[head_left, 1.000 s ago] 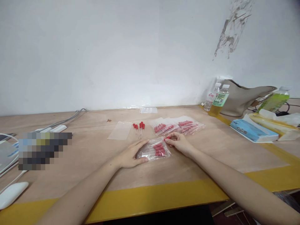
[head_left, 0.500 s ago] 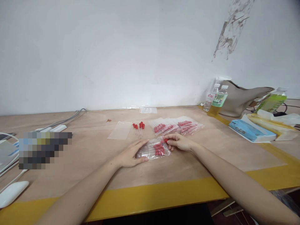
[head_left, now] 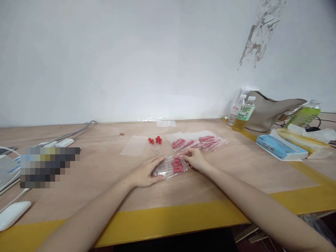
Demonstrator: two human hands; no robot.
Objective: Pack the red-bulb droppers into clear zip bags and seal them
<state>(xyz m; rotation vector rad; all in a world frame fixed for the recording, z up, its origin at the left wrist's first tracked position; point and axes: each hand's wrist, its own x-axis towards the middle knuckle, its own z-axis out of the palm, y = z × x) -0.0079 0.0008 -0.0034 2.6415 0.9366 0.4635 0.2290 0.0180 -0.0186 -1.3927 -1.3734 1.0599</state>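
Observation:
A clear zip bag (head_left: 168, 168) lies on the table with several red-bulbed droppers (head_left: 177, 165) inside, bulbs toward its right end. My left hand (head_left: 147, 173) grips the bag's left end, thumb on the near edge and fingers along the far edge. At the upper right corner, by the mouth, the fingers of my right hand (head_left: 193, 159) are pinched on the bag; the fingertips partly hide what is there. Beyond the bag, several loose droppers (head_left: 156, 143) lie with their red bulbs pointing away. To their left is a flat, clear empty bag (head_left: 134, 145).
Filled bags (head_left: 207, 140) lie overlapping behind my right hand. Drink bottles (head_left: 244, 113), a grey bag (head_left: 267, 112) and a blue tissue pack (head_left: 282, 147) stand at the right. Cables (head_left: 70, 133) and a white mouse (head_left: 14, 214) are on the left. Yellow tape (head_left: 170, 218) lines the table's front edge.
The red bulb that was in my right fingers at the bag's mouth has slid left into the bag. My right hand has shifted slightly left; my left hand stays put.

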